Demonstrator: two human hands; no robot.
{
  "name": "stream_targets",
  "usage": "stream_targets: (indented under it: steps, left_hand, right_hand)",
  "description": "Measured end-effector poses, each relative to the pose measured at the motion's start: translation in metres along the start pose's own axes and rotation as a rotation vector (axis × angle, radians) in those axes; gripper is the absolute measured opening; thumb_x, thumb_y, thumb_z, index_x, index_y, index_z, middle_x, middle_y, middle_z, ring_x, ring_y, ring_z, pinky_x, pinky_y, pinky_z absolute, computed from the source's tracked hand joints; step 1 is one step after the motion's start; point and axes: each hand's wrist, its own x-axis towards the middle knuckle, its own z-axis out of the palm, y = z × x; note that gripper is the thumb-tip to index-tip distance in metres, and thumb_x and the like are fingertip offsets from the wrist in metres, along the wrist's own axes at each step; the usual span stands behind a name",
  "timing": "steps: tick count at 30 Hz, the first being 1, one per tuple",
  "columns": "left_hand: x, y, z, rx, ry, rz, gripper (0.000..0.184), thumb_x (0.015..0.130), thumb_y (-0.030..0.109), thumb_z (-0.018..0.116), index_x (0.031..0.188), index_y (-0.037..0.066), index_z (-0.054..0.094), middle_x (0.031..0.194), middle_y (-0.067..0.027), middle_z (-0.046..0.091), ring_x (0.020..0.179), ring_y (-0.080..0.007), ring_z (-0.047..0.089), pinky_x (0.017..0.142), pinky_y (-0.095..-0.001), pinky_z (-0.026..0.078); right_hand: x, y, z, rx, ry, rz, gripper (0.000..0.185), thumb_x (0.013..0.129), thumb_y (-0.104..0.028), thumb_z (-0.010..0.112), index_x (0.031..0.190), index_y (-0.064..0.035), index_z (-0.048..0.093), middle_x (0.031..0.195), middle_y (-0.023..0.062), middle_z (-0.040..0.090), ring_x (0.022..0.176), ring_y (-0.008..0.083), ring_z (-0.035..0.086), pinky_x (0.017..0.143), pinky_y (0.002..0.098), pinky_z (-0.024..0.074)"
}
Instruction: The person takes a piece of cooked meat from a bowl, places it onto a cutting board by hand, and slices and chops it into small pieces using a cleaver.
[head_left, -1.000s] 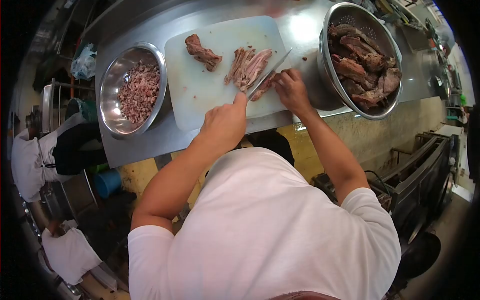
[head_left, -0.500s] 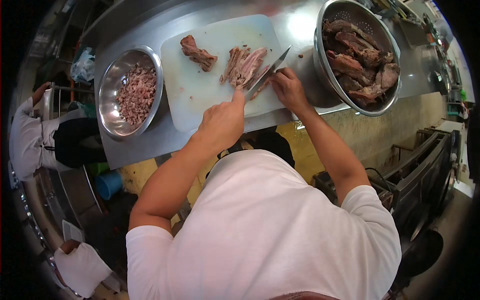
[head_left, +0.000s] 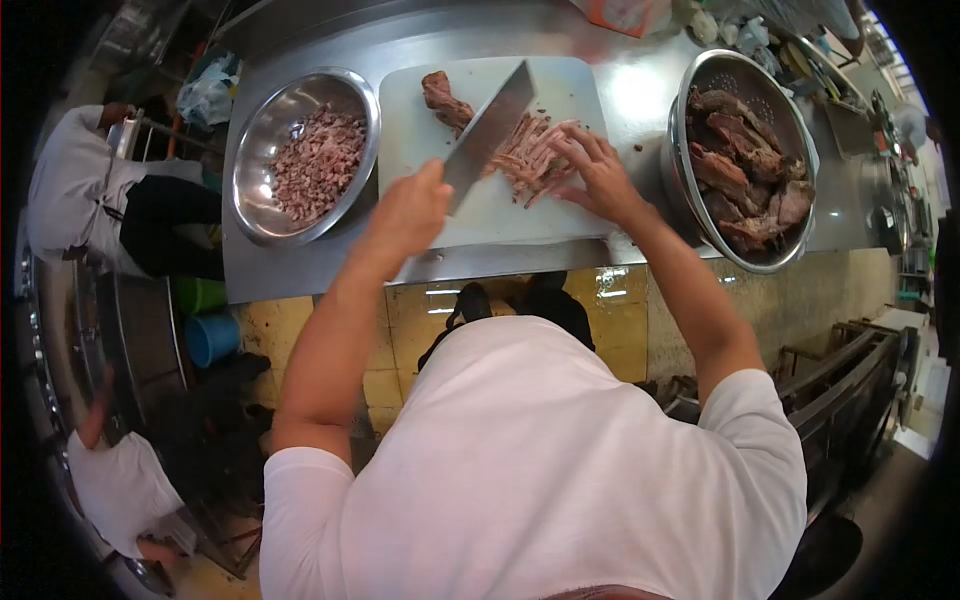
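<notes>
Two hands are reaching over one white cutting board (head_left: 402,140). The left hand (head_left: 405,215) is gripping one knife (head_left: 495,125), its fingers wrapping the handle, while the right hand (head_left: 605,185) is resting with fingers and thumb spread on one heap of meat strips (head_left: 530,160). The broad blade is slanting between the strips and one larger piece of meat (head_left: 445,103); it is perhaps hanging just above the board, though I cannot tell surely from here.

Two metal vessels are flanking the board: one bowl (head_left: 255,150) is holding chopped meat (head_left: 320,165) on the left, one colander (head_left: 740,78) is holding several large chunks (head_left: 745,170) on the right (they are overlapping too much for counting). A steel table (head_left: 500,30) is carrying board and vessels, reflecting bright light. Yellow tiles (head_left: 400,330) are covering the floor, one blue bucket (head_left: 212,340) is standing leftward, and two people in white tops (head_left: 70,190) are occupying the room's left side.
</notes>
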Motion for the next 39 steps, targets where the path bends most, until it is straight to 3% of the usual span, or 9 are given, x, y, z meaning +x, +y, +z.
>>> stream_targets:
  steps: [5,10,13,15,20,35,37,38,39]
  left_hand:
    - [-0.004,-0.05,-0.004,0.107,0.009,-0.059,0.022,0.1,0.018,0.06,0.105,-0.002,0.053,0.087,-0.0312,0.065,0.09,-0.0525,0.063,0.075,-0.0538,0.048]
    - [-0.02,-0.037,0.0,-0.042,0.084,-0.065,0.02,0.1,0.015,0.059,0.106,-0.002,0.05,0.092,-0.0348,0.066,0.094,-0.0553,0.062,0.079,-0.0608,0.046]
    - [-0.027,-0.034,-0.004,-0.088,0.24,-0.011,0.02,0.1,0.016,0.059,0.105,-0.001,0.05,0.09,-0.0331,0.067,0.092,-0.0545,0.063,0.076,-0.0599,0.047]
    - [-0.028,-0.037,-0.009,-0.126,0.319,-0.026,0.024,0.101,0.019,0.061,0.095,0.001,0.049,0.072,-0.0197,0.064,0.064,-0.0371,0.065,0.059,-0.047,0.049]
    - [-0.03,-0.07,0.0,-0.298,0.333,-0.059,0.024,0.104,0.019,0.06,0.09,0.006,0.045,0.064,-0.0049,0.055,0.05,-0.0128,0.053,0.044,-0.0323,0.042]
    - [-0.047,-0.059,0.005,-0.498,0.209,-0.205,0.023,0.102,0.017,0.061,0.089,0.004,0.046,0.061,-0.0062,0.056,0.049,-0.0144,0.055,0.046,-0.0335,0.043]
    - [-0.048,-0.061,0.007,-0.475,0.193,-0.192,0.023,0.103,0.017,0.061,0.09,0.007,0.046,0.063,-0.0006,0.053,0.049,-0.0082,0.051,0.042,-0.0282,0.04]
    - [-0.047,-0.066,0.013,-0.415,0.195,-0.165,0.023,0.102,0.017,0.061,0.09,0.007,0.046,0.064,-0.0006,0.054,0.049,-0.0074,0.05,0.041,-0.0285,0.039]
    - [-0.045,-0.068,0.017,-0.358,0.195,-0.14,0.023,0.102,0.018,0.062,0.09,0.006,0.046,0.064,-0.0006,0.054,0.049,-0.0065,0.05,0.041,-0.0288,0.038]
  right_hand:
    - [0.056,-0.018,-0.014,-0.141,-0.277,-0.022,0.114,0.066,-0.067,0.085,0.161,-0.0263,0.037,0.174,0.0095,0.015,0.159,0.0466,0.008,0.123,0.067,0.0179]
    - [0.078,-0.065,-0.007,-0.009,-0.088,-0.019,0.071,0.077,-0.056,0.083,0.13,-0.0115,0.066,0.129,0.0191,0.062,0.124,0.0439,0.053,0.107,0.0544,0.0424]
    - [0.071,-0.098,0.028,-0.1,0.05,-0.108,0.056,0.08,-0.049,0.082,0.114,-0.007,0.069,0.104,0.0144,0.066,0.102,0.0366,0.058,0.094,0.0485,0.0469]
    - [0.07,-0.105,0.042,-0.101,0.057,-0.136,0.042,0.083,-0.033,0.078,0.112,-0.004,0.068,0.105,0.0162,0.066,0.104,0.0368,0.06,0.093,0.0477,0.048]
    - [0.077,-0.092,0.045,-0.03,-0.043,-0.105,0.028,0.08,-0.009,0.067,0.107,-0.004,0.067,0.101,0.0161,0.065,0.099,0.0368,0.061,0.09,0.0481,0.0496]
    - [0.127,-0.051,-0.003,0.041,-0.527,0.011,0.031,0.086,-0.013,0.07,0.117,-0.0099,0.069,0.124,0.0136,0.062,0.125,0.0426,0.057,0.105,0.058,0.0434]
    - [0.118,-0.035,-0.017,-0.228,-0.431,-0.211,0.054,0.083,-0.021,0.074,0.135,-0.0122,0.063,0.146,0.0168,0.054,0.143,0.0429,0.042,0.117,0.0619,0.034]
    - [0.115,-0.031,-0.02,-0.164,-0.569,-0.079,0.083,0.075,-0.043,0.083,0.148,-0.0172,0.055,0.16,0.0173,0.042,0.151,0.0402,0.031,0.123,0.0664,0.0215]
    - [0.108,-0.029,-0.024,-0.165,-0.568,-0.076,0.083,0.075,-0.043,0.083,0.148,-0.0172,0.055,0.16,0.0173,0.042,0.151,0.0402,0.031,0.123,0.0664,0.0215]
